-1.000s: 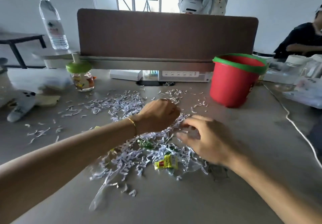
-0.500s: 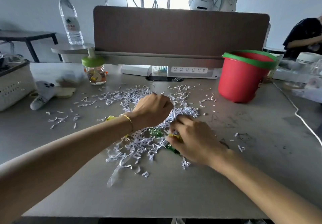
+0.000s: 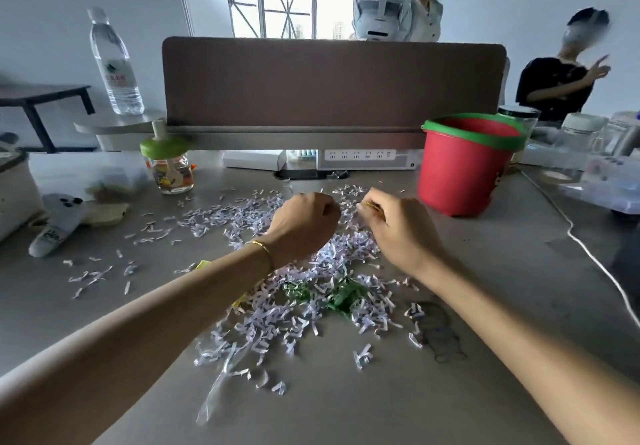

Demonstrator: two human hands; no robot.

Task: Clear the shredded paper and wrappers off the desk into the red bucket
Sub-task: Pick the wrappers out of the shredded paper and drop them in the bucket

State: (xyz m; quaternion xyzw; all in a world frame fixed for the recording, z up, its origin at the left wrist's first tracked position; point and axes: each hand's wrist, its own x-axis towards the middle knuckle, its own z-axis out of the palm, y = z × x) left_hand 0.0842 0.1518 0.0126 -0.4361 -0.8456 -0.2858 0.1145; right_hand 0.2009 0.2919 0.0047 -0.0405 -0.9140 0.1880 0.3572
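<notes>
both hands are working at the pile's far side: the left hand [image 3: 304, 217] is curling into a fist over shreds, the right hand [image 3: 398, 226] is pinching a yellow wrapper [image 3: 372, 206]. on the table [image 3: 485, 306], shredded paper [image 3: 294, 309] and green wrappers [image 3: 341, 297] are lying mostly ungathered; little seems cleared, with the red bucket [image 3: 464, 174] standing to the right

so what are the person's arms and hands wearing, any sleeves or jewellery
Both forearms are bare, with no sleeves in view and no gloves. The left hand has a thin gold chain bracelet at its wrist. The right hand and its wrist show no jewellery, watch or markings.
</notes>
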